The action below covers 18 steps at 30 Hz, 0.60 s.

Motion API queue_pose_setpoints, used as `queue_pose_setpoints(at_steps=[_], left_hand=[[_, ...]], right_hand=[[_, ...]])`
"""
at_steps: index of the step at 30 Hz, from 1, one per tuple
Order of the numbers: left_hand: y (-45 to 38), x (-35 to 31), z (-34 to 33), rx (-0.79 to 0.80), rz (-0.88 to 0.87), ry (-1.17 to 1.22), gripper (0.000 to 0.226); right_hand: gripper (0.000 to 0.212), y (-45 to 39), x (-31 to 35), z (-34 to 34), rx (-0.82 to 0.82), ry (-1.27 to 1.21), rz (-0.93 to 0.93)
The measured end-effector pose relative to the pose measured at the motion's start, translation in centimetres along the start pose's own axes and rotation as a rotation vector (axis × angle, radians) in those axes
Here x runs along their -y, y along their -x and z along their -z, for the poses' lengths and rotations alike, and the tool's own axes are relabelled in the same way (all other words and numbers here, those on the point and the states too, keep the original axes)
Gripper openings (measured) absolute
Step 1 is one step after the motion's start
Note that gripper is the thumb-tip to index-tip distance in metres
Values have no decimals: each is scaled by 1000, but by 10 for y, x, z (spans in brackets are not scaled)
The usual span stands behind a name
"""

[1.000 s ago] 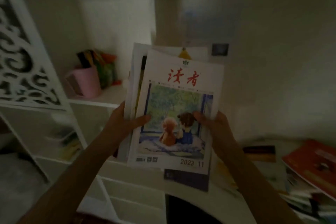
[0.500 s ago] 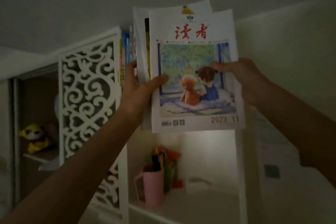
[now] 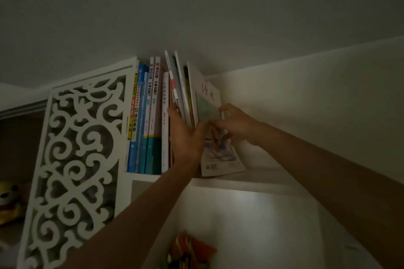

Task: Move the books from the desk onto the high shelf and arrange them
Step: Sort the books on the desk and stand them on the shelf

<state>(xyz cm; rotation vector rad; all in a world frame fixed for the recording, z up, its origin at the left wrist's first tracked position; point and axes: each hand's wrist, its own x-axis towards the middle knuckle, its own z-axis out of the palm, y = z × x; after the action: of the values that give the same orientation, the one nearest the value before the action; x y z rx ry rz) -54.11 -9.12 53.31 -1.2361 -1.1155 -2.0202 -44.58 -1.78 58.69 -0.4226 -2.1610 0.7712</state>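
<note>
The stack of magazines (image 3: pixel 182 91) stands on the high shelf (image 3: pixel 258 173), leaning right beside a row of upright books (image 3: pixel 148 116). The front magazine (image 3: pixel 220 159), white with red characters and a painted cover, faces me. My left hand (image 3: pixel 185 135) grips the stack from its left side, fingers against the spines and thumb across the front cover. My right hand (image 3: pixel 234 124) pinches the right edge of the front magazine with curled fingers.
A white carved lattice panel (image 3: pixel 76 159) closes the shelf's left side. A yellow soft toy (image 3: pixel 8 203) sits in a dark compartment at far left. Below is a lit compartment with coloured items (image 3: pixel 188 251). The ceiling is close above the books.
Both hands lifted the magazine stack from chest height up onto the high shelf and turned it upright next to the standing books. My view tilted upward.
</note>
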Motion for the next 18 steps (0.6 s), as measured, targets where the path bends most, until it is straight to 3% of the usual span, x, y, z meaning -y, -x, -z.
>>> queue_pose_setpoints(at_steps=[4,6,9,12,14,18], left_hand=[[-10,33,-4,57,57,-174,58],[-16,29,9,204,-5,-502,45],[-26,22,41,350,-195,-815,58],[-34,34,61,461,-360,-806,91],[-45,51,66,539,-444,-918,92],[-61,73,66,555,-408,-1019,86]], right_hand=[[64,-7,-5,-5,250,-11,-64],[77,-9,-9,-2,375,-6,-52],[107,-7,-17,-10,513,73,-59],[141,-10,-28,-34,471,254,42],[142,-20,-36,-44,397,276,138],[136,-39,-49,-63,300,256,225]])
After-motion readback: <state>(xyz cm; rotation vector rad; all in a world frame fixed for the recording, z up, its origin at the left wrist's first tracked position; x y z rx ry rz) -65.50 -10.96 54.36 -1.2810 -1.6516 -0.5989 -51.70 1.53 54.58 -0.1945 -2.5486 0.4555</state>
